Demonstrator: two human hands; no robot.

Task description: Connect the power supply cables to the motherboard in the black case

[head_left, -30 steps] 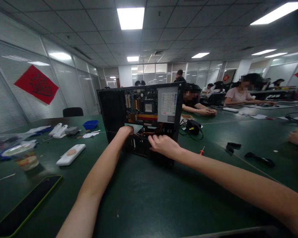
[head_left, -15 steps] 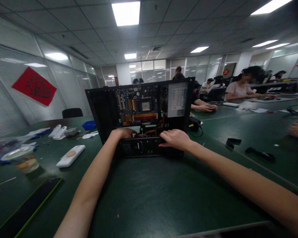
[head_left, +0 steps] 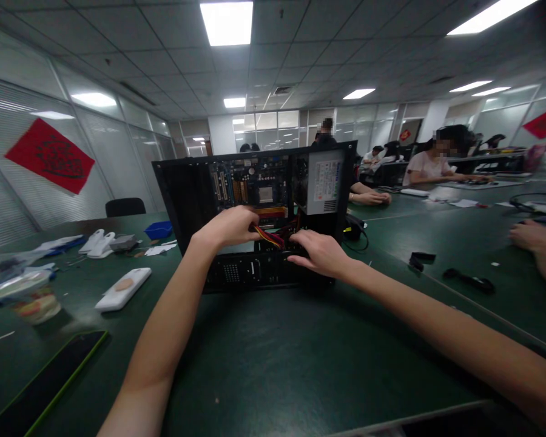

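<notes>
A black computer case (head_left: pixel 182 209) stands on the table with its open side facing me, showing the motherboard (head_left: pixel 250 182) and the grey power supply (head_left: pixel 324 182). My left hand (head_left: pixel 231 226) is closed on a bundle of red, yellow and black power cables (head_left: pixel 270 237), in front of the lower part of the motherboard. The cable ends are hidden behind its fingers. My right hand (head_left: pixel 317 250) grips the lower rim of the case, thumb on the near side, fingertips inside close to the cables.
To the left lie a white power bank (head_left: pixel 124 290), a plastic cup (head_left: pixel 30 300), a blue tray (head_left: pixel 158 230) and a dark green-edged phone (head_left: pixel 50 382). Black cable pieces (head_left: pixel 468 280) lie right. Other people's hands (head_left: pixel 373 197) rest on the table (head_left: pixel 273 352).
My left hand has risen out of the bottom of the case, drawing the power cables up into view. My right hand's fingers have lifted slightly at the lower rim.
</notes>
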